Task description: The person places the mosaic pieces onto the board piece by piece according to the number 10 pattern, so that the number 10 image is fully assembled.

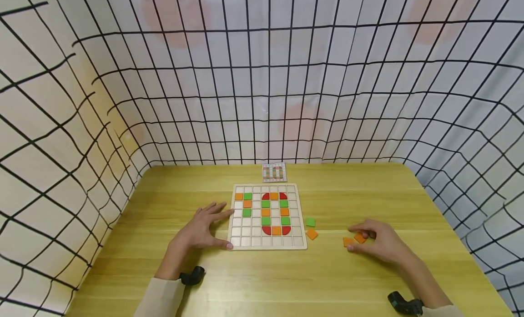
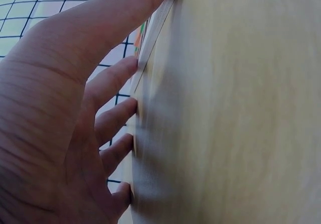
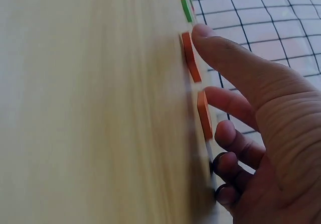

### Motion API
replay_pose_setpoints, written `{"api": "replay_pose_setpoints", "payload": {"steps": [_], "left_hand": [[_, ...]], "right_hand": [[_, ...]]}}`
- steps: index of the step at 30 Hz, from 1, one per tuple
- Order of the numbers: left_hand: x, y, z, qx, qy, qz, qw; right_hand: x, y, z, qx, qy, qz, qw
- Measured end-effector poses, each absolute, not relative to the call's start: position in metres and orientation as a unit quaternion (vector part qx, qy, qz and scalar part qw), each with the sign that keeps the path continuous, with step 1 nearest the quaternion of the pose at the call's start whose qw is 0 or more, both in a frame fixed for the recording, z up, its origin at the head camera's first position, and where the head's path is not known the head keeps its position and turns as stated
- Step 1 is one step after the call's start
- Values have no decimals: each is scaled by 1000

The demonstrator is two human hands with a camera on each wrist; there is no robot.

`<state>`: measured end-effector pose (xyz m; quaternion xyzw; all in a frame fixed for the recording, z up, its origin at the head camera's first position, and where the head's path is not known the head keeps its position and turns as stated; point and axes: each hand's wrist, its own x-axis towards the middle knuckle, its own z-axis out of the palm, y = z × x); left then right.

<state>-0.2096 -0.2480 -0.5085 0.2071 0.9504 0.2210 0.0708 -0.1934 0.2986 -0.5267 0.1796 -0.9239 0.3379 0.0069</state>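
Note:
A pale gridded board [image 1: 245, 241] lies on the wooden table, bearing green, orange and red tiles; the red ones have rounded corners. My left hand [image 1: 199, 228] rests with spread fingers at its left side, the thumb touching the lower left corner. To the right of the board, my right hand [image 1: 382, 243] is lowered over two orange square tiles. In the right wrist view the thumb is beside the nearer orange tile [image 3: 190, 58], and the index finger is at the farther orange tile [image 3: 204, 116]. Both tiles appear to lie on the table.
A loose green tile [image 1: 310, 222] and an orange tile [image 1: 312, 234] lie just right of the board. Behind the board is a small patterned card [image 1: 274, 172]. Black wire mesh [image 1: 269, 96] borders the table's back and sides.

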Motion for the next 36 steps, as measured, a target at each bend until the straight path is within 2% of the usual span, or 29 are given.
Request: {"api": "replay_pose_setpoints", "payload": {"steps": [17, 29, 36], "left_hand": [[-211, -248, -508, 210, 949, 224, 73], [-211, -247, -504, 208, 949, 226, 73], [-212, -248, -507, 212, 949, 225, 71]], "right_hand": [[-185, 326, -529, 209, -914, 348, 9], [-188, 314, -522, 154, -926, 345, -5], [-200, 295, -512, 158, -922, 352, -10]]}}
